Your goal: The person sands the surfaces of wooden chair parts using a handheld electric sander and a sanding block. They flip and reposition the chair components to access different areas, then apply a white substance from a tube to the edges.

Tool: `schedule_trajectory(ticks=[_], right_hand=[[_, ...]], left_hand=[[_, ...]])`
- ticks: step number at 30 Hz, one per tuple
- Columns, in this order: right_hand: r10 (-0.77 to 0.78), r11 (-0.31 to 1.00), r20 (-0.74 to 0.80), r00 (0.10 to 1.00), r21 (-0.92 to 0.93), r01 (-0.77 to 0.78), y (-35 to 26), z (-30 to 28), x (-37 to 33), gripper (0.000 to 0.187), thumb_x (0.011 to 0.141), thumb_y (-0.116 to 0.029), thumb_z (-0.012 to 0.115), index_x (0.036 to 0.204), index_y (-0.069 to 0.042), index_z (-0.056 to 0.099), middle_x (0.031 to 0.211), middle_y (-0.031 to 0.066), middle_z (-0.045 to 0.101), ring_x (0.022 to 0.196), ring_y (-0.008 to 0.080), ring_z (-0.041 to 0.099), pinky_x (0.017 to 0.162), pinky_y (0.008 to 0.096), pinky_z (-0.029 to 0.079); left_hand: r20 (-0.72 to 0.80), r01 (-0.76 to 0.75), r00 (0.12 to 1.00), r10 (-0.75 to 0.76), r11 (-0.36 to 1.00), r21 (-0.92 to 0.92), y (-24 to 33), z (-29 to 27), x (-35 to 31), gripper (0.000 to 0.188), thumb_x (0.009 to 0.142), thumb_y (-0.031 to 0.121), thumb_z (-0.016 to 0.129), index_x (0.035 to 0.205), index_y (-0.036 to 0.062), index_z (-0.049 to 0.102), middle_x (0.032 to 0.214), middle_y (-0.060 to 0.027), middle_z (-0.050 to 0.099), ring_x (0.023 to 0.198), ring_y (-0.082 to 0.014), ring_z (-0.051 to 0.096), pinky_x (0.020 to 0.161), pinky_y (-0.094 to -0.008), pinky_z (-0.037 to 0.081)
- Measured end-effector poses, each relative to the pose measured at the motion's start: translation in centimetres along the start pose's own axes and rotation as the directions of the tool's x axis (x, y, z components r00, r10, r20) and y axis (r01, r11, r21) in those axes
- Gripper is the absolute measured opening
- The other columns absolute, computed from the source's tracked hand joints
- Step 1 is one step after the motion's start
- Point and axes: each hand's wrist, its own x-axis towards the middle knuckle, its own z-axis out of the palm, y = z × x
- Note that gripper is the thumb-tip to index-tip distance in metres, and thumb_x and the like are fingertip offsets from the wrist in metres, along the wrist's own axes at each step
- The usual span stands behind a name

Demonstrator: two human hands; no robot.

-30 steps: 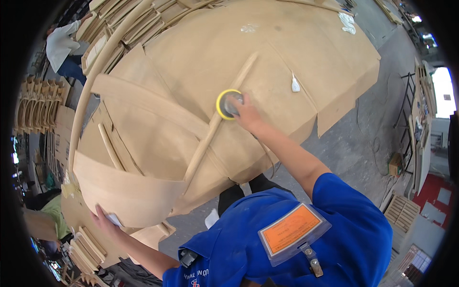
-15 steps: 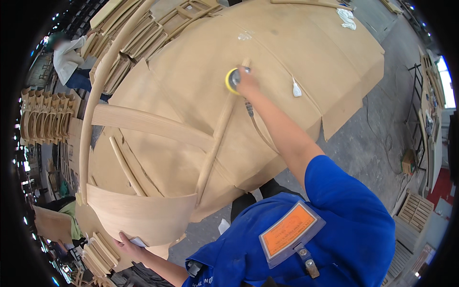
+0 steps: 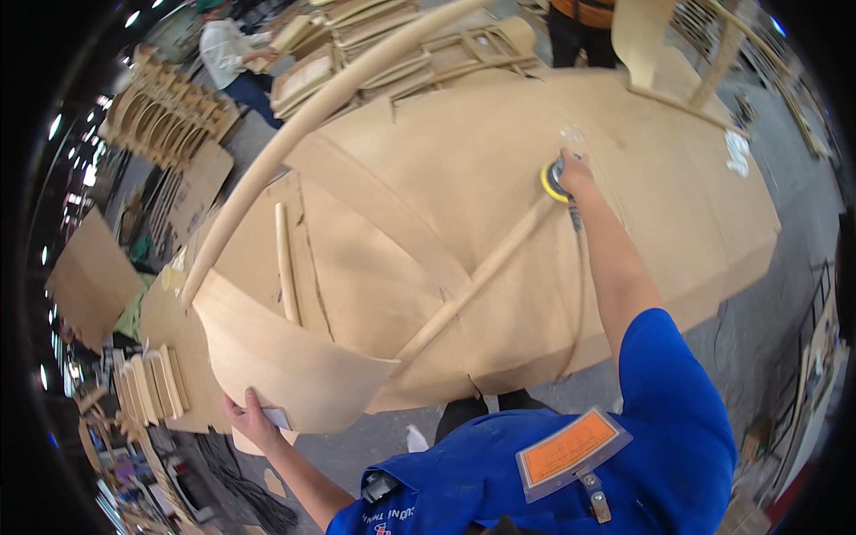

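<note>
My right hand (image 3: pixel 576 168) is wrapped round the sander (image 3: pixel 553 181), at the far right end of the leg (image 3: pixel 501 257). It's round, so any tilt could skid the sander off or gouge the tip. Leg runs near-left from that grip toward the panel (image 3: pixel 290 352); left hand (image 3: pixel 252 419)'s at its near edge, can't tell if clamped.

Sander (image 3: pixel 552 184) right of panel (image 3: pixel 290 352)

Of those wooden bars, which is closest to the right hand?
The straight diagonal bar: its far end is by the yellow-rimmed tool in the right hand. The long curved bar and short rod are farther left.
</note>
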Motion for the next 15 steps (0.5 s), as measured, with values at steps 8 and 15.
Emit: schedule_trajectory(ticks=[8, 15], right_hand=[[-0.189, 0.930, 0.259, 0.947, -0.261, 0.257, -4.0, 0.7, -3.2, 0.055, 0.079, -0.004, 0.053, 0.131, -0.019, 0.043, 0.135, 0.0289, 0.034, 0.114, 0.0414, 0.051, 0.095, 0.0416, 0.046], [-0.357, 0.934, 0.132, 0.925, 0.033, 0.356, -1.0, 2.2, -14.8, 0.072, 0.071, -0.005, 0.069, 0.134, -0.025, 0.040, 0.131, 0.0258, 0.034, 0.109, 0.0453, 0.051, 0.091, 0.0453, 0.047]], left_hand=[[0.000, -0.081, 0.997, 0.081, 0.996, 0.031, 2.1, 0.3, -3.2, 0.046, 0.085, 0.010, 0.063, 0.123, -0.0082, 0.046, 0.117, -0.0139, 0.056, 0.105, -0.0205, 0.053, 0.094, -0.0313, 0.039], [-0.004, -0.086, 0.996, 0.086, 0.993, 0.080, 2.4, 0.2, -3.9, 0.046, 0.083, 0.011, 0.066, 0.121, -0.0079, 0.048, 0.114, -0.0132, 0.057, 0.103, -0.0194, 0.054, 0.092, -0.0311, 0.041]])
